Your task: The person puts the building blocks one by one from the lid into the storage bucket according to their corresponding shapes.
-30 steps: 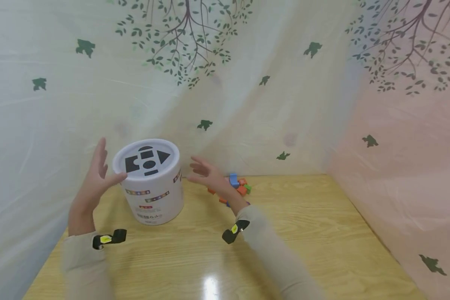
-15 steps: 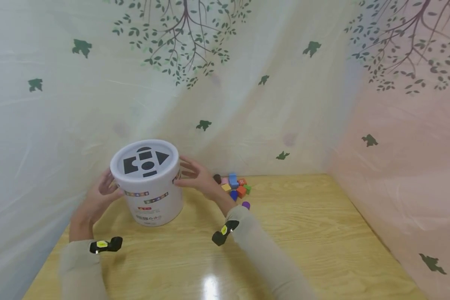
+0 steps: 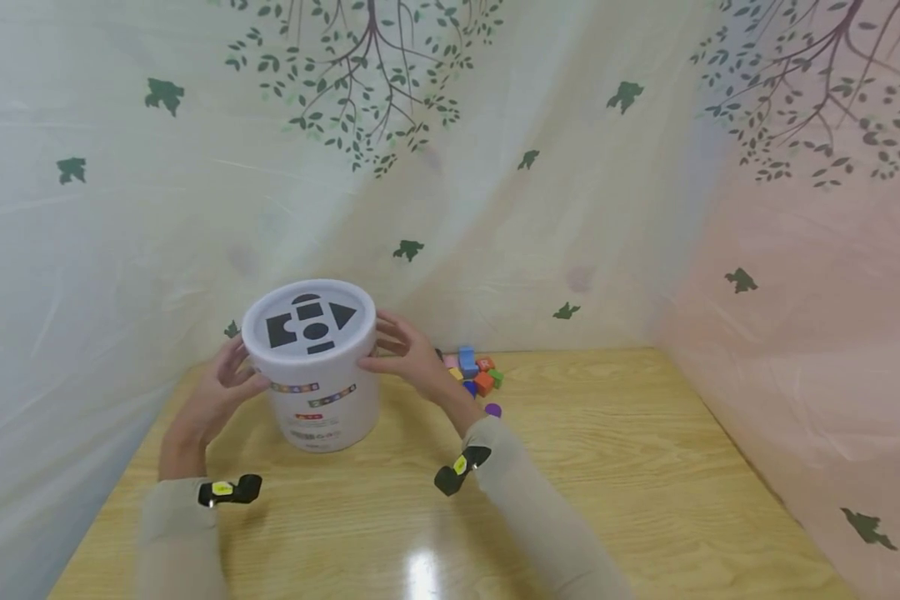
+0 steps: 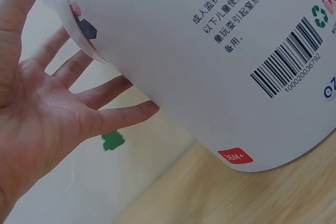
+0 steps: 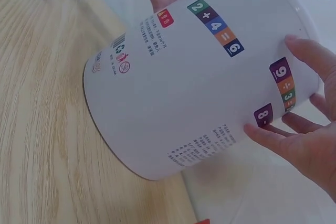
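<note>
Two hands (image 3: 213,390) (image 3: 418,360), fingers (image 4: 122,119) spread, against opposite sides of one white bucket (image 3: 326,373).

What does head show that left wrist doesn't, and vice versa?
Head only: the right hand, the loose blocks and the lid's top face with its black shapes.
Left wrist only: the red 36M+ label and a readable barcode number; in head the print is too small to read.
Both: the bucket, the left hand and the table.
</note>
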